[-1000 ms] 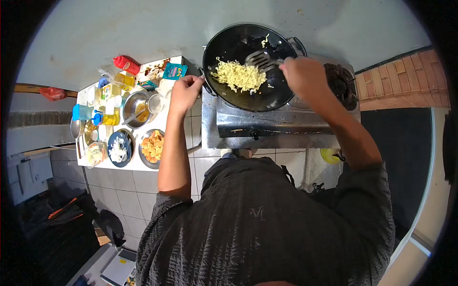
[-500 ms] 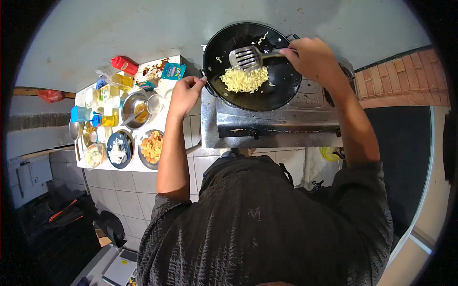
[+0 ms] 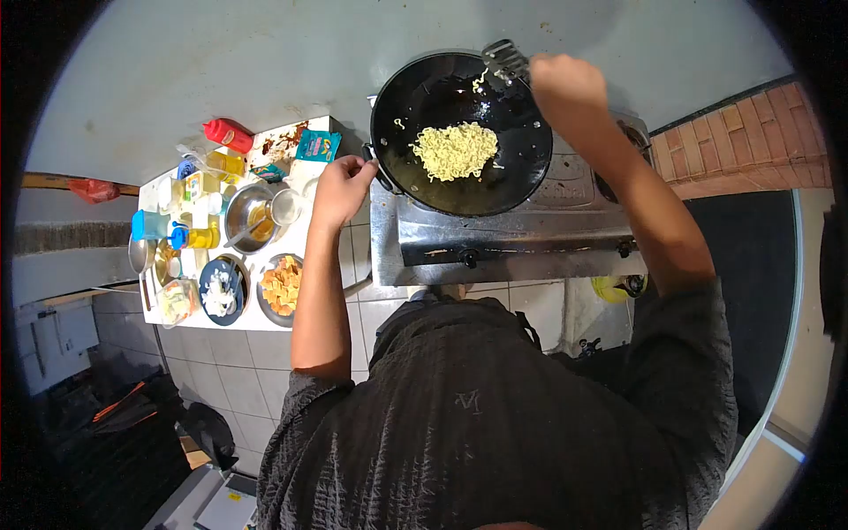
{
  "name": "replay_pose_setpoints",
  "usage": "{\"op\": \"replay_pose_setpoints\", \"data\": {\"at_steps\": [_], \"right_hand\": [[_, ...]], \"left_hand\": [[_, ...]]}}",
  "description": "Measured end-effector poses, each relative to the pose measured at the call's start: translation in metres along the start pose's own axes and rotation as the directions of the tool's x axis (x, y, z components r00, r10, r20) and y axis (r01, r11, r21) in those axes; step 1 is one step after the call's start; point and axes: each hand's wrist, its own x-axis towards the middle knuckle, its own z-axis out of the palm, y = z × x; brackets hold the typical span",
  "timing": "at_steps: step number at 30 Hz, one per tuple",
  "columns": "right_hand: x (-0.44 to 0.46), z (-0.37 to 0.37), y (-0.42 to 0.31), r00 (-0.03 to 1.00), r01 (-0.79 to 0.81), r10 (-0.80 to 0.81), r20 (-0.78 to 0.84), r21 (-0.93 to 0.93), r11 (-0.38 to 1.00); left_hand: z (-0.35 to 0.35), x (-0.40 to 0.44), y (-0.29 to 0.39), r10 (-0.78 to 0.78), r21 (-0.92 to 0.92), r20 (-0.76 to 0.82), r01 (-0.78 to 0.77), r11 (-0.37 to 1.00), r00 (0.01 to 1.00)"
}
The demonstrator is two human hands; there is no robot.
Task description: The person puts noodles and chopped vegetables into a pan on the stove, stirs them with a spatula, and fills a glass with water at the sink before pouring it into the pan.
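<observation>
A black wok (image 3: pixel 433 93) stands on the gas stove (image 3: pixel 389 238), with a clump of noodles (image 3: pixel 456 152) in its middle and a few strands stuck to its wall. My left hand (image 3: pixel 344 190) pinches the wok's left handle (image 3: pixel 369 154). In my right hand (image 3: pixel 570 87), closed in a fist, is a slotted spatula (image 3: pixel 505 60). Its blade is raised and tilted over the far right rim, apart from the noodle clump. My fist hides most of the spatula's handle.
Left of the stove, a white table (image 3: pixel 252 320) bears a metal bowl (image 3: pixel 240 212), a plate of orange-brown pieces (image 3: pixel 281 285), a dark plate of white slices (image 3: pixel 220 290), oil bottles (image 3: pixel 201 238) and a red sauce bottle (image 3: pixel 228 134). A brick ledge (image 3: pixel 724 163) lies right.
My right hand has lifted the spatula off the noodles and moved it to the wok's far right rim. My left hand still holds the handle.
</observation>
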Motion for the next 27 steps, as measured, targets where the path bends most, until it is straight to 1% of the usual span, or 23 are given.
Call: {"op": "replay_pose_setpoints", "data": {"at_steps": [2,3,5,6,7,9,10,12,13,15,16,18,19,21,23,25,27], "right_hand": [[0.001,0.015,-0.012,0.986,0.018,-0.018,0.169,0.003,1.0],[0.001,0.014,-0.016,0.986,0.018,-0.018,0.168,0.002,1.0],[-0.002,0.005,-0.025,0.968,0.041,-0.075,0.24,0.142,0.989],[-0.003,-0.002,-0.024,0.971,0.054,-0.089,0.22,0.158,0.986],[-0.003,-0.006,-0.023,0.971,0.06,-0.096,0.22,0.163,0.985],[-0.002,-0.008,-0.02,0.957,-0.064,0.036,0.286,0.087,0.994],[-0.002,-0.002,-0.016,0.959,-0.056,0.026,0.281,0.096,0.994],[-0.007,0.021,-0.007,0.943,-0.043,0.011,0.334,0.089,0.995],[-0.01,0.029,-0.005,0.943,-0.036,0.002,0.333,0.095,0.995],[-0.01,0.035,-0.006,0.892,-0.106,-0.03,0.45,0.274,0.956],[-0.01,0.029,-0.005,0.893,-0.1,-0.037,0.448,0.278,0.955],[-0.011,0.003,-0.002,0.965,-0.048,-0.024,0.262,0.265,0.963],[-0.01,-0.014,-0.007,0.965,-0.036,-0.038,0.261,0.275,0.961],[-0.008,-0.039,-0.018,0.865,-0.119,-0.018,0.502,0.24,0.964],[-0.024,-0.021,-0.027,0.865,-0.08,-0.049,0.499,0.233,0.969],[-0.027,-0.01,-0.03,0.865,-0.043,-0.073,0.497,0.218,0.975],[-0.019,0.0,-0.034,0.89,-0.15,0.05,0.454,0.185,0.971]], "left_hand": [[0.0,0.0,0.001,-0.02,0.001,0.019,0.02,1.0,1.0],[0.0,-0.001,0.001,-0.022,0.011,0.014,0.022,1.0,1.0],[0.0,0.001,0.001,-0.022,0.02,0.007,0.022,1.0,1.0],[0.002,0.001,0.001,-0.014,0.018,-0.02,0.015,1.0,1.0],[0.003,0.0,0.001,-0.011,0.015,-0.048,0.011,1.0,0.999],[0.004,0.002,-0.003,-0.003,0.017,-0.05,0.004,1.0,0.999],[0.003,0.003,-0.003,0.009,0.023,-0.043,-0.008,1.0,0.999],[0.002,0.003,-0.002,0.009,0.034,-0.048,-0.007,0.999,0.999],[0.001,0.002,0.0,0.013,0.042,-0.042,-0.011,0.999,0.999],[-0.001,-0.001,0.006,-0.005,0.05,-0.031,0.007,0.999,1.0],[-0.001,-0.003,0.011,0.009,0.048,-0.039,-0.007,0.999,0.999],[0.0,-0.005,0.012,0.012,0.047,-0.057,-0.009,0.999,0.998],[0.0,-0.004,0.01,0.007,0.035,-0.05,-0.005,0.999,0.999],[0.0,-0.004,0.011,-0.007,0.023,-0.053,0.008,1.0,0.999],[-0.001,-0.005,0.016,-0.006,0.127,-0.059,0.013,0.992,0.998],[0.0,-0.004,0.013,0.002,0.145,-0.086,0.011,0.989,0.996],[0.001,-0.005,0.012,-0.007,0.183,-0.07,0.02,0.983,0.998]]}}
